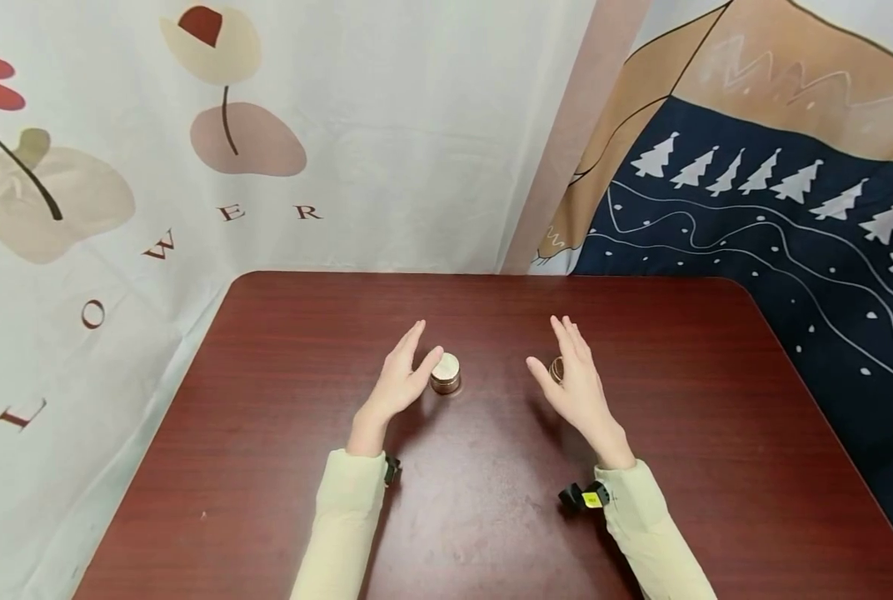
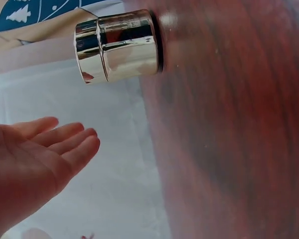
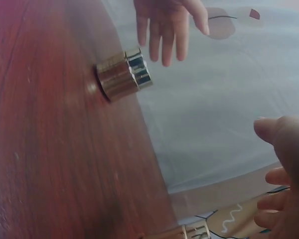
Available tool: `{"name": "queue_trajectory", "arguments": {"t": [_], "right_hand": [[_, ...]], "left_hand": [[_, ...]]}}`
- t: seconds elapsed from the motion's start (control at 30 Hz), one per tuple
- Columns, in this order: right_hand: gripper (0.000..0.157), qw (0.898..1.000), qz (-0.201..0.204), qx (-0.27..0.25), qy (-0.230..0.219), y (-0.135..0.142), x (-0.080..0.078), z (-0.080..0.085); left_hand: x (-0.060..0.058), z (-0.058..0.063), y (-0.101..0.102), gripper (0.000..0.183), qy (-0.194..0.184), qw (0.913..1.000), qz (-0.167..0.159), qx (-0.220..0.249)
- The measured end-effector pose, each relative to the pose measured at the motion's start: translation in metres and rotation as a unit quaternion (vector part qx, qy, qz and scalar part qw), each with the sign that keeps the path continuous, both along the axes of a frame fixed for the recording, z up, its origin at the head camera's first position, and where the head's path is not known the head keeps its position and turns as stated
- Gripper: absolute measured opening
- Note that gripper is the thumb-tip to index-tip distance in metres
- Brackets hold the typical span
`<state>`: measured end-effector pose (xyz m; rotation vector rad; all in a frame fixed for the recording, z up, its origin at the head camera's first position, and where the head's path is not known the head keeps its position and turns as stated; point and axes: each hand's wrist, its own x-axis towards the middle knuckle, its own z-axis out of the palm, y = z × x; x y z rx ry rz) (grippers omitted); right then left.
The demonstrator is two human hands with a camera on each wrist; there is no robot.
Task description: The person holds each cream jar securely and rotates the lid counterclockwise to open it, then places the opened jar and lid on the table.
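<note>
A small shiny gold lidded jar (image 1: 445, 375) stands upright on the table, with a seam dividing its upper part from its body in the left wrist view. Just left of it, my left hand (image 1: 401, 379) hovers with fingers extended, the thumb tip overlapping the jar's edge in the head view. Apart from that jar, the left palm (image 2: 32, 164) holds nothing. Farther right is a second gold object (image 1: 556, 368), mostly hidden behind my right hand (image 1: 577, 387). That hand is also raised over the table, its fingers straight and thumb spread, gripping nothing.
The dark red wooden table (image 1: 266, 483) has rounded far corners. Behind it hangs a white curtain (image 1: 416, 150) with flower prints; a navy and tan cloth (image 1: 716, 217) hangs at the right. Each wrist wears a dark strapped device, the right one (image 1: 585, 497) bearing a yellow label.
</note>
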<state>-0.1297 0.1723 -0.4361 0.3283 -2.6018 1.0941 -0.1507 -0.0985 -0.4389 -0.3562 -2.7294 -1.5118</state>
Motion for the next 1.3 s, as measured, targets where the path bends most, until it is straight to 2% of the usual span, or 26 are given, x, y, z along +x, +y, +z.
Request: {"name": "queue_trajectory", "arguments": {"t": [0.03,0.1,0.27,0.33,0.5,0.6,0.73,0.87,0.93,1.13,1.3], "right_hand": [[0.068,1.0,0.002,-0.014,0.004,-0.001,0.0,-0.001],[0.065,0.999,0.007,-0.039,0.012,-0.003,0.0,-0.001],[0.06,0.996,0.018,-0.08,0.036,-0.008,-0.001,-0.004],[0.058,0.995,0.021,-0.087,0.038,-0.009,-0.002,-0.005],[0.053,0.993,0.024,-0.114,0.002,-0.011,-0.001,-0.009],[0.05,0.989,0.041,-0.139,-0.004,-0.014,-0.001,-0.01],[0.046,0.984,0.075,-0.162,0.007,-0.023,0.004,0.002],[0.045,0.98,0.091,-0.175,-0.009,-0.03,0.012,0.019],[0.044,0.98,0.094,-0.177,-0.016,-0.031,0.013,0.021],[0.044,0.978,0.098,-0.185,-0.025,-0.032,0.013,0.021],[0.044,0.975,0.102,-0.194,-0.028,-0.031,0.012,0.02]], "left_hand": [[0.0,0.0,-0.001,0.058,-0.001,0.9999,0.004,0.015],[0.006,0.011,0.0,0.052,-0.027,0.9983,0.01,0.05],[0.006,0.009,-0.002,0.044,-0.075,0.9929,0.04,0.083],[0.0,-0.004,-0.005,0.045,-0.073,0.9927,0.048,0.083],[-0.002,-0.008,-0.008,0.046,-0.085,0.9898,0.022,0.112],[-0.002,-0.01,-0.01,0.048,-0.091,0.9879,0.005,0.125],[-0.003,-0.013,-0.011,0.051,-0.104,0.9859,-0.001,0.131],[-0.004,-0.015,-0.011,0.054,-0.121,0.9861,-0.003,0.114],[-0.004,-0.016,-0.01,0.055,-0.124,0.9871,0.001,0.1],[-0.007,-0.017,-0.005,0.059,-0.111,0.9936,-0.003,0.022],[-0.009,-0.018,0.001,0.058,-0.088,0.9948,-0.012,-0.051]]}}
